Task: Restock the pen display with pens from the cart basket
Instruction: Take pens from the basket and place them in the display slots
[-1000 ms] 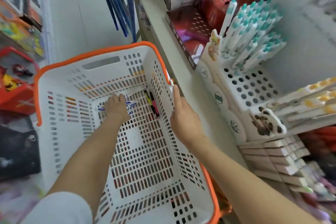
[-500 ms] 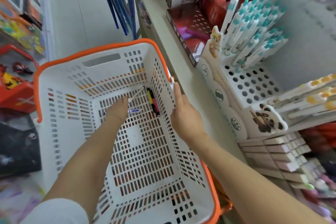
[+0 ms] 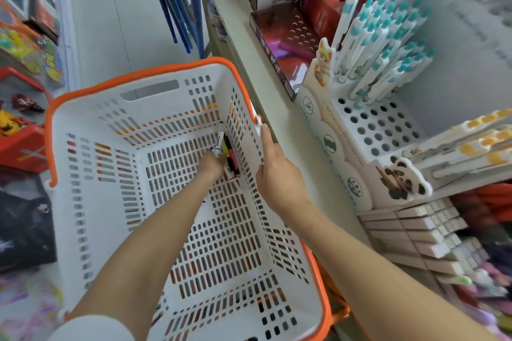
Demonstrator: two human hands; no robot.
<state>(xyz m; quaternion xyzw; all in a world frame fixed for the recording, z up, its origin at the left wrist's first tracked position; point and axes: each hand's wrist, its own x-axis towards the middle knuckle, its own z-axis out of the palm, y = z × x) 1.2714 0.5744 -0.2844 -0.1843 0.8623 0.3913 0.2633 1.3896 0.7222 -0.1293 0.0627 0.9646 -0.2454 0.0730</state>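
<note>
A white cart basket (image 3: 91, 202) with an orange rim fills the middle of the view. My left hand (image 3: 212, 166) is down at the far right corner of its floor, gripping a white pen with blue marks (image 3: 219, 142) that sticks up from my fingers. Black pens with yellow and pink bands (image 3: 231, 158) lie on the floor beside that hand, against the right wall. My right hand (image 3: 277, 174) rests on the basket's right rim, fingers straight. The white pen display (image 3: 382, 127) with many empty holes stands on the shelf to the right, teal-capped pens (image 3: 382, 44) in its upper rows.
The shelf edge (image 3: 266, 91) runs right beside the basket. A red display (image 3: 288, 44) stands behind the white one, yellow-capped pens (image 3: 471, 144) and stacked boxes (image 3: 415, 230) nearer me. Blue rods (image 3: 171, 0) hang over the floor ahead; a red basket (image 3: 19, 147) sits far left.
My left hand picked up the white and blue pen from the middle of the basket floor and slid right to the black pens by the wall. My right hand stayed on the rim.
</note>
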